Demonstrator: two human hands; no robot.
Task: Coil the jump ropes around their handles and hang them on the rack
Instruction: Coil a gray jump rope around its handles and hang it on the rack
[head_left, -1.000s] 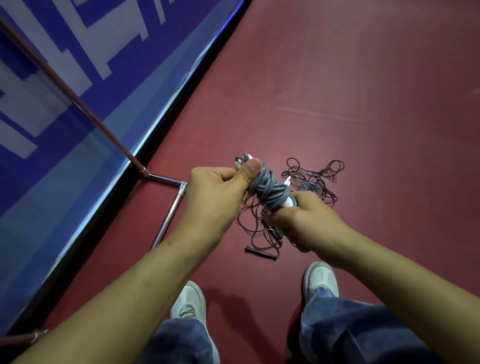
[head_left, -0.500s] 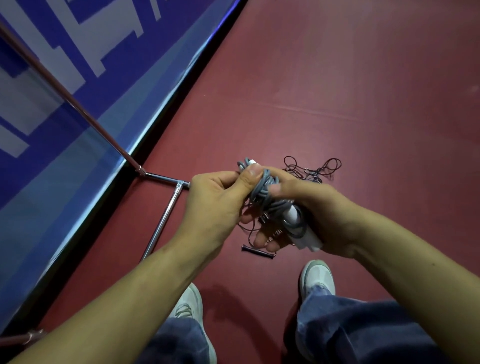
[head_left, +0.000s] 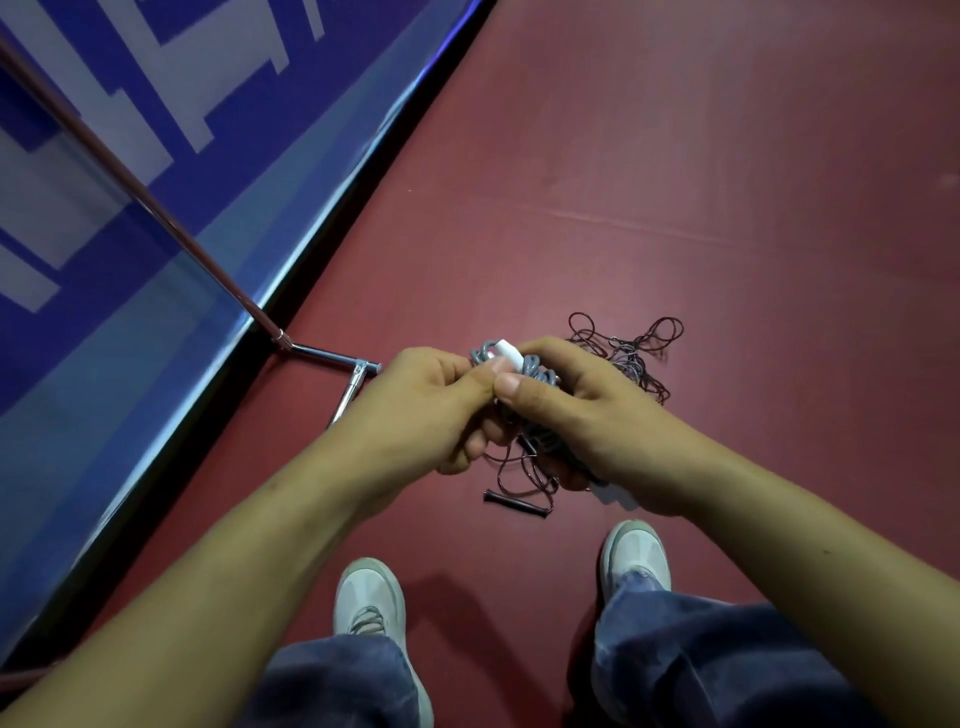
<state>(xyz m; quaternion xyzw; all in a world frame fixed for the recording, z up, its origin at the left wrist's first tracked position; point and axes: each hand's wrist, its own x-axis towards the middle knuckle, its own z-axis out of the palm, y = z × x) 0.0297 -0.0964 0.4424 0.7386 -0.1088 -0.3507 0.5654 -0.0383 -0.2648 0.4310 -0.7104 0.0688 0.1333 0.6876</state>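
Note:
A grey jump rope (head_left: 537, 370) is wound in a bundle around its white handles, one handle tip showing at the top. My left hand (head_left: 421, 410) grips the bundle's left side, thumb pressed near the top. My right hand (head_left: 582, 415) wraps over the bundle from the right, thumb against my left thumb; most of the coil is hidden under it. On the floor beneath lies a tangle of thin dark jump rope (head_left: 623, 358) with a dark handle (head_left: 514, 503). The metal rack (head_left: 322, 356) shows its slanted pole and base bars at left.
A blue and white banner wall (head_left: 130, 208) runs along the left above a black floor edge. The red floor (head_left: 675, 182) stretches ahead and right. My two white shoes (head_left: 370, 597) and jeans are at the bottom.
My right hand has moved from the bundle's lower end up over its top, and both thumbs now meet there. The bundle has turned more upright.

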